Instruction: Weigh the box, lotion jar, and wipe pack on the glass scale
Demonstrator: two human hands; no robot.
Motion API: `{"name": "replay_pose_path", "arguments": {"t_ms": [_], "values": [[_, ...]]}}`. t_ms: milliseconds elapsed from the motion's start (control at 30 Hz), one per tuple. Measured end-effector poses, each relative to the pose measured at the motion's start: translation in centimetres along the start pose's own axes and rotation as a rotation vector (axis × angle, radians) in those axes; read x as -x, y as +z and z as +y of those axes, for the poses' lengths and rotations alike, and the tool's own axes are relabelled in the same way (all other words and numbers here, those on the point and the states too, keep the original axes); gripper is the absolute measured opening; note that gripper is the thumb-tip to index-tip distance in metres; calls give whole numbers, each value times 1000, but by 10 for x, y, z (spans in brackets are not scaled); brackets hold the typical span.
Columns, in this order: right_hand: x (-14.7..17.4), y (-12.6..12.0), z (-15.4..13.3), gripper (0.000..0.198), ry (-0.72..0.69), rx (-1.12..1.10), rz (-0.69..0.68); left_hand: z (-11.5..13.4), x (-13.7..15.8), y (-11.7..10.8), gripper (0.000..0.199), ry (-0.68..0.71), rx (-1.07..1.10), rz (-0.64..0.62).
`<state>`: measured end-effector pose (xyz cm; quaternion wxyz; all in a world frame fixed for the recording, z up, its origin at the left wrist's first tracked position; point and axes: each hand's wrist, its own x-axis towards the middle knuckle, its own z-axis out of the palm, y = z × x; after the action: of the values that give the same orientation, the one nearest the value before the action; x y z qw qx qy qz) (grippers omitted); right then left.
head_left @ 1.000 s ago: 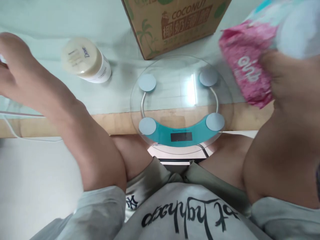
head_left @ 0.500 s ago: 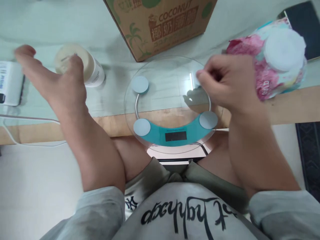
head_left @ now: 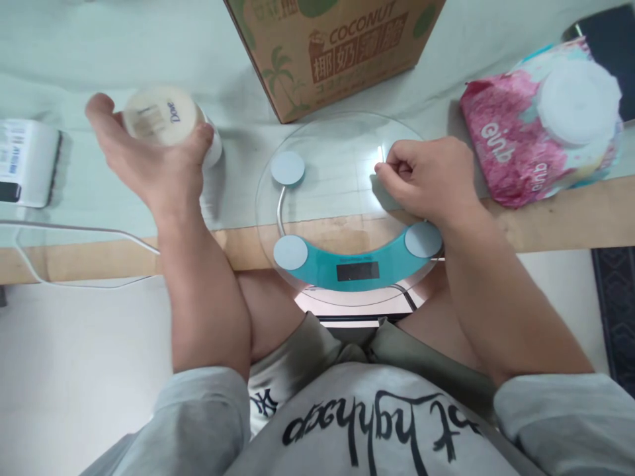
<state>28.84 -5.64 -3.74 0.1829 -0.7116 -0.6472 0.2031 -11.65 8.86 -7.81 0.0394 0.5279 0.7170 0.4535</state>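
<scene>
My left hand [head_left: 156, 162] reaches round the near side of a white Dove jar [head_left: 161, 118] with a cream lid. Its fingers and thumb are spread apart, the thumb by the jar's right side and the fingertips left of the lid. Whether they press on the jar I cannot tell. Over the right part of a round glass scale [head_left: 327, 192], my right hand [head_left: 429, 175] is loosely closed, thumb against the curled fingers, with nothing visible in it. The scale has a turquoise band, pale round pads and a dark display [head_left: 358, 271]; its near edge overhangs the table.
A brown coconut carton [head_left: 342, 59] stands behind the scale. To the right lies a pink wipes pack [head_left: 510, 139] with a white lid, beside a dark flat object [head_left: 608, 59]. A white device [head_left: 27, 162] and a white cable [head_left: 89, 228] are on the left.
My left hand has moved right, from partly over the jar to around its lid. My right hand has come down and left over the scale, fingers still curled. The view has shifted slightly.
</scene>
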Motion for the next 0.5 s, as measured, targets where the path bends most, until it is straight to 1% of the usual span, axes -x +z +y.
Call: {"name": "replay_pose_path", "arguments": {"t_ms": [33,67,100,133,167,200,233,267,300,333,367,400,433,500], "values": [[-1,1,1,47,1,-15,11,-3,-2,-3,125,76,14,-14],[-2,3,2,48,-1,-31,22,-3,-2,-7,135,188,37,-37],[-2,3,3,48,-5,-47,31,3,1,-12,143,340,89,-65],[-2,4,3,48,-11,-64,38,14,8,-18,147,513,166,-108],[-2,3,3,48,-21,-74,41,30,20,-23,145,664,247,-172],[-1,2,3,47,-29,-99,49,49,34,-28,133,817,373,-239],[-1,1,3,45,-34,-140,62,70,50,-31,119,834,429,-337],[0,-1,2,44,-33,-190,82,91,67,-32,101,767,460,-460],[1,-2,1,43,-27,-245,111,109,83,-30,97,784,550,-565],[1,-4,1,42,-14,-299,147,124,98,-26,110,914,689,-667],[0,-6,0,40,2,-345,184,135,111,-21,124,946,754,-758],[-1,-7,-1,39,19,-378,217,143,122,-17,129,951,791,-825],[-2,-8,-2,38,32,-393,241,148,132,-13,130,933,804,-874],[-5,-10,-3,36,45,-438,268,153,147,-9,117,848,765,-917]]}}
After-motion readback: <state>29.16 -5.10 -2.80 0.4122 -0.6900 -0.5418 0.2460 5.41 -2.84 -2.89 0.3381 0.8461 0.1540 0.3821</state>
